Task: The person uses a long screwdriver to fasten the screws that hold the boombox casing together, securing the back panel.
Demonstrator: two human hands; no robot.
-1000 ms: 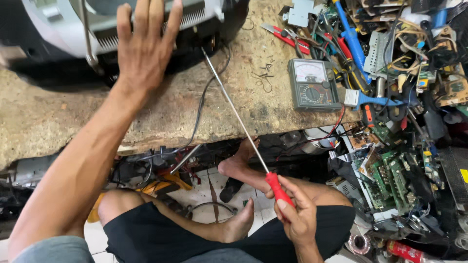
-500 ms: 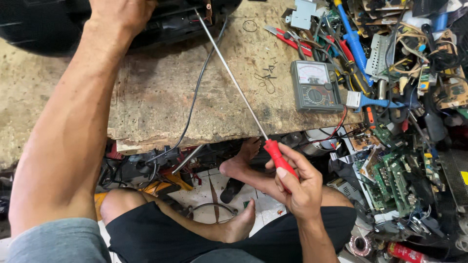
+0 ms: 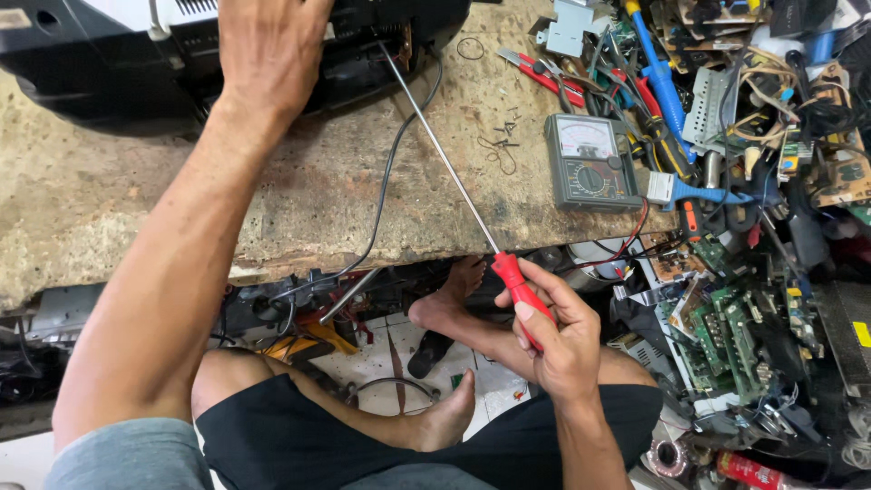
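My right hand (image 3: 555,336) grips the red handle of a long screwdriver (image 3: 517,283) below the bench edge. Its thin steel shaft slants up and left over the worn wooden bench (image 3: 308,195), and the tip sits in the back of a black electronic device (image 3: 109,63) at the top. My left hand (image 3: 272,50) lies flat on top of that device, palm down. A black cable (image 3: 386,181) runs from the device down over the bench edge.
An analog multimeter (image 3: 588,163) lies on the bench at the right. Beyond it are red-handled pliers (image 3: 544,77), a blue-handled tool (image 3: 658,77) and a heap of circuit boards (image 3: 726,336) and parts. My bare feet (image 3: 445,304) rest below the bench.
The screwdriver has swung so that its tip now sits in the device's back. My left hand has stayed on the device while the view shifted.
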